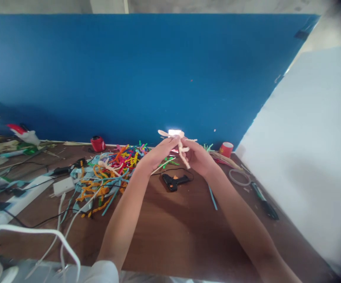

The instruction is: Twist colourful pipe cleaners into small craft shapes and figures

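Observation:
Both arms reach forward over the table. Between my left hand [161, 151] and my right hand [198, 155] is a cream-coloured figure of twisted pipe cleaners [183, 154], with thin limbs sticking out. My left fingers close on its upper part from the left. On the other side, my right fingers are bent round it; some fingertips are hidden. Just behind the hands shows a bright phone screen [175, 133], partly covered by them. Below the hands a black hot glue gun [175, 181] with an orange trigger lies on its side.
Left of the hands lies a tangled heap of colourful pipe cleaners [99, 184]. Further left are a white power strip [26, 196], a white charger [63, 186] and loose cables. A red can [98, 144] and a red cup [226, 149] stand along the blue partition [158, 70]. Right: a tape ring [239, 177] and a dark green-handled tool [264, 200].

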{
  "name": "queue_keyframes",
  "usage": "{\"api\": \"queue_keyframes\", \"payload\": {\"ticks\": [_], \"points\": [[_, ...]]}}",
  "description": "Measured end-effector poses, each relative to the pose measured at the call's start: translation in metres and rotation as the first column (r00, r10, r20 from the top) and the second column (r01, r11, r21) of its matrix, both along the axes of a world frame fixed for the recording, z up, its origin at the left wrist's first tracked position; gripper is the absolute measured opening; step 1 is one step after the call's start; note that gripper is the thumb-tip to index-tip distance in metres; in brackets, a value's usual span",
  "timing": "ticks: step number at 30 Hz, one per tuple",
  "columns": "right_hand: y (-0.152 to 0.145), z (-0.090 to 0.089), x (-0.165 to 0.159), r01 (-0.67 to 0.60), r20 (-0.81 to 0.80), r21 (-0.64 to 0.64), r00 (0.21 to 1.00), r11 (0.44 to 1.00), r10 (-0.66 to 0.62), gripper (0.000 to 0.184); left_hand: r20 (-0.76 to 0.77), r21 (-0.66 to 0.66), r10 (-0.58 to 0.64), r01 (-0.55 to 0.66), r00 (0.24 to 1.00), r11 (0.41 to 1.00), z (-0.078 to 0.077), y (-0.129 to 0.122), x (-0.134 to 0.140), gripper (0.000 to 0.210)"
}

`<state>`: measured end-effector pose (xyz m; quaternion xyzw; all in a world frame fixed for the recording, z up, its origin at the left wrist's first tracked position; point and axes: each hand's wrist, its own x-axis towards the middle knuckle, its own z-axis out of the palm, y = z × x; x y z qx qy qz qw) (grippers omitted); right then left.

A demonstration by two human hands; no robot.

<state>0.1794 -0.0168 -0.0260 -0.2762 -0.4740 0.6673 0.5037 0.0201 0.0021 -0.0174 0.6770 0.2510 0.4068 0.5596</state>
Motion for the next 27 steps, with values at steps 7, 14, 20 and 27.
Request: {"api": "queue_keyframes", "payload": {"ticks": [7,14,20,27], "points": [[-0.007,0.000,-0.004,0.084,0.260,0.155,0.958,0.984,-0.123,0.045,0.014,0.008,0.006,-0.006,1.000,1.000,0.009,-0.008,0.002,0.044],[-0.023,0.006,-0.006,0.403,0.246,0.537,0.765,0.741,-0.595,0.040,0.048,0.112,0.194,-0.198,0.980,0.974,0.015,-0.005,-0.003,0.037],[-0.038,0.012,-0.011,0.451,0.125,0.678,0.707,0.580,-0.696,0.020,0.072,0.155,0.124,-0.134,0.990,0.979,0.010,0.001,-0.004,0.038],[-0.034,0.007,-0.011,0.376,0.161,0.708,0.739,0.598,-0.654,0.017,0.077,0.198,0.129,-0.142,0.989,0.970,0.005,0.004,-0.003,0.045]]}}
